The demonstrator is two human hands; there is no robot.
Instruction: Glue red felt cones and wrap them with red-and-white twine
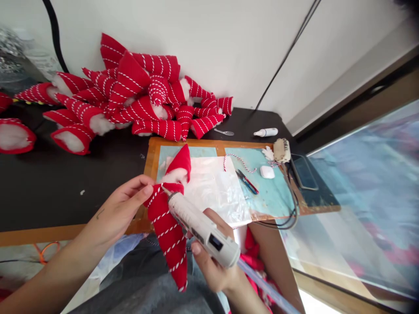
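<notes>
My left hand (129,200) pinches the edge of a red felt cone (166,231) wound with red-and-white twine; its point hangs down over my lap. My right hand (212,261) is wrapped around a white glue gun (199,226) with a small dark display and a clear glue stick (268,288) out of its back end. The nozzle touches or nearly touches the cone's upper rim, beside my left fingertips. Just above lies a smaller red felt piece (180,163) with white stuffing (175,176) at its open end; whether it joins the cone I cannot tell.
Many stuffed striped cones (131,87) are heaped at the back left. On the blue-topped board (271,196) are a white plastic sheet (212,187), thread snips (247,182), twine (240,159) and a white case (267,172). A phone (304,172) and cables (293,192) lie right.
</notes>
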